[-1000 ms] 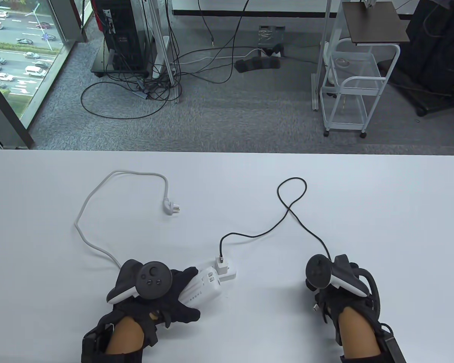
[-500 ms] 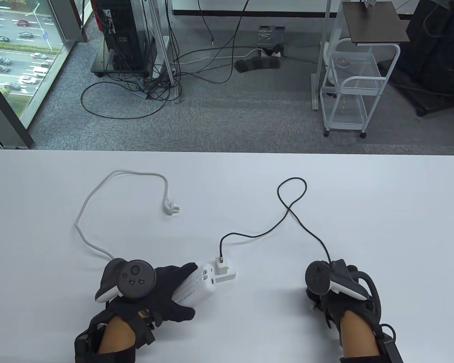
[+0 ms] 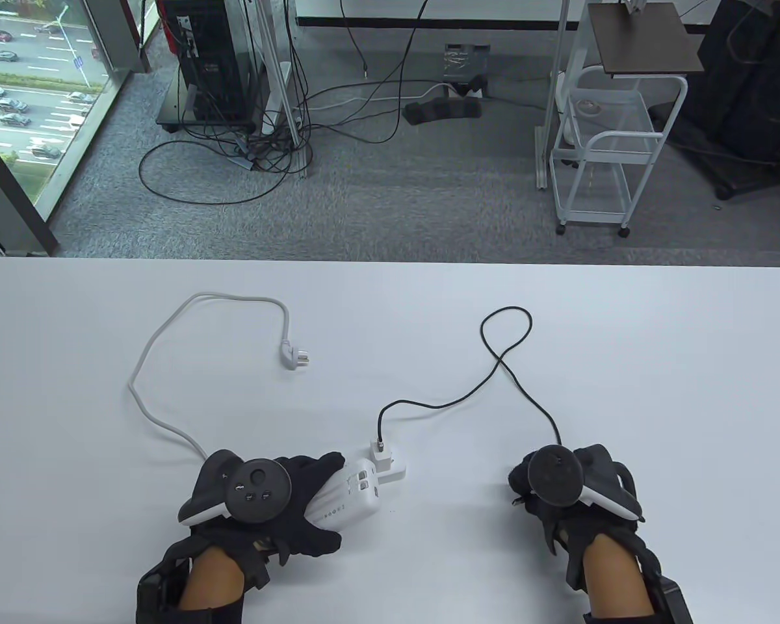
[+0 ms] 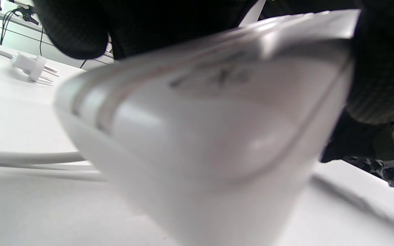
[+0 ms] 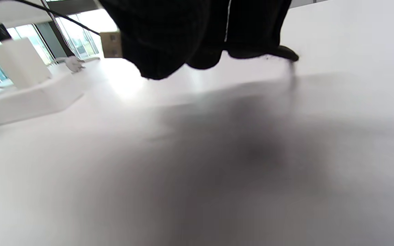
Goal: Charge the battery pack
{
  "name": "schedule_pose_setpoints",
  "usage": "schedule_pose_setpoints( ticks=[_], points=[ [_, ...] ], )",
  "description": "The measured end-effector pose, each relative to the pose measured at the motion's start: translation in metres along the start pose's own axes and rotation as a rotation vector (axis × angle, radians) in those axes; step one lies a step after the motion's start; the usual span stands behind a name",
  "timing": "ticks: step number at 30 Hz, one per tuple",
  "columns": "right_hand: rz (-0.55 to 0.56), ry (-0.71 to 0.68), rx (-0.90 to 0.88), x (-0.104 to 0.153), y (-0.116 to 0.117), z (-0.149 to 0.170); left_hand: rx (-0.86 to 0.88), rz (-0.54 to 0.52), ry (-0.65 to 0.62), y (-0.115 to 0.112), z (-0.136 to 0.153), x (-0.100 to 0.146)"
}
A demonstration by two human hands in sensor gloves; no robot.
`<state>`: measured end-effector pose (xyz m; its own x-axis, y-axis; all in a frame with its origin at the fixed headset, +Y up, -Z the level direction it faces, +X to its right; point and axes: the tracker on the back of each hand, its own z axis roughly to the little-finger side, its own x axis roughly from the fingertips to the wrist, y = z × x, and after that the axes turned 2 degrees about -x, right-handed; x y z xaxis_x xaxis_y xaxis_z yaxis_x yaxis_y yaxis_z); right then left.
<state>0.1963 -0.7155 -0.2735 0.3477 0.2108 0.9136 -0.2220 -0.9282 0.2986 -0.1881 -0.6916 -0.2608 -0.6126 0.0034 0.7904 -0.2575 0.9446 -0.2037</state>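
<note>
Even daylight from the window (image 3: 26,97) at left; overhead view sharp, both wrist views blurred, shadow pooling on the desk (image 5: 251,153).

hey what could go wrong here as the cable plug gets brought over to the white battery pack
1. The right hand pinches the metal plug of the thin black cable by its very end; it could twist or slip at insertion.
2. The left hand holds the white battery pack tilted off the white table, right beside the white charger block on its white power strip; a push might knock them.
3. The cable's loop could tighten and drag the charger.
</note>
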Motion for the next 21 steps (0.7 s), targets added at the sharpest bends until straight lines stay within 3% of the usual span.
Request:
schedule_pose_setpoints(
  ticks=[9,14,21],
  points=[
    [0.037,-0.078,-0.062,-0.013,-0.023,-0.037,-0.113,0.0,-0.013,-0.002,-0.011,-0.006],
    [0.092,-0.134,-0.199,-0.019,-0.012,-0.049,-0.216,-0.017,-0.007,-0.002,-0.022,-0.008],
    [0.061,-0.169,-0.304,-0.013,-0.006,-0.063,-0.346,-0.026,-0.016,-0.004,-0.036,-0.01]
  ],
)
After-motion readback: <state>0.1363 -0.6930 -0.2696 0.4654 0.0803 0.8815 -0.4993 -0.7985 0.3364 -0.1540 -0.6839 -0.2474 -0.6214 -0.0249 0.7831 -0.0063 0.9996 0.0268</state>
